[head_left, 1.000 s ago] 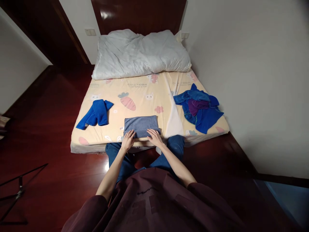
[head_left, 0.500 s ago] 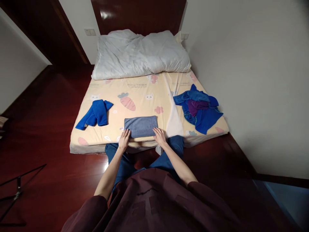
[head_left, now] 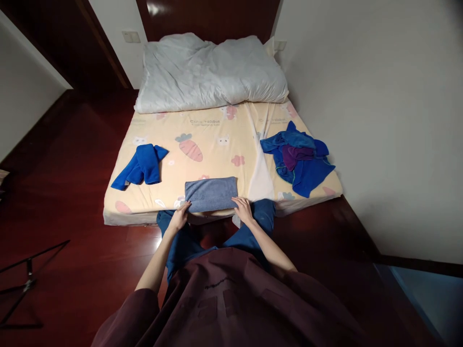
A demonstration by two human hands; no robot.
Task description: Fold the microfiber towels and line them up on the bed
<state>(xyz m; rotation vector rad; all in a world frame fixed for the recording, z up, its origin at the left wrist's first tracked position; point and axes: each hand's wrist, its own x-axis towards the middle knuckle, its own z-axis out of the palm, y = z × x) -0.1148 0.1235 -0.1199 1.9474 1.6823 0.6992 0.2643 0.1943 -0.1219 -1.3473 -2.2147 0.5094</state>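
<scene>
As we look down over the near edge of the bed (head_left: 217, 166), we find a grey-blue towel (head_left: 211, 192) laid out as a neat rectangle at that edge, near the middle of the bed's width. We record the left hand (head_left: 178, 218) pinching the towel's near left corner between its fingers. We record the right hand (head_left: 244, 210) with its fingertips over the near right corner; we cannot tell whether its thumb closes beneath the fabric.

Well apart from the towel on the left, we note a blue cloth (head_left: 146, 164), loosely folded over itself. To the right, we note a rumpled pile of blue cloths (head_left: 309, 178) with a purple cloth (head_left: 296, 155) lying on top. Across the far end of the bed, we observe a bulky pale quilt (head_left: 213, 77) in front of a dark wooden headboard (head_left: 217, 19). The sheet carries carrot and rabbit prints. We see the person's blue jeans (head_left: 263, 217) against the near edge, and a dark thin-legged stand (head_left: 28, 284) on the reddish floor (head_left: 90, 207) at left.
</scene>
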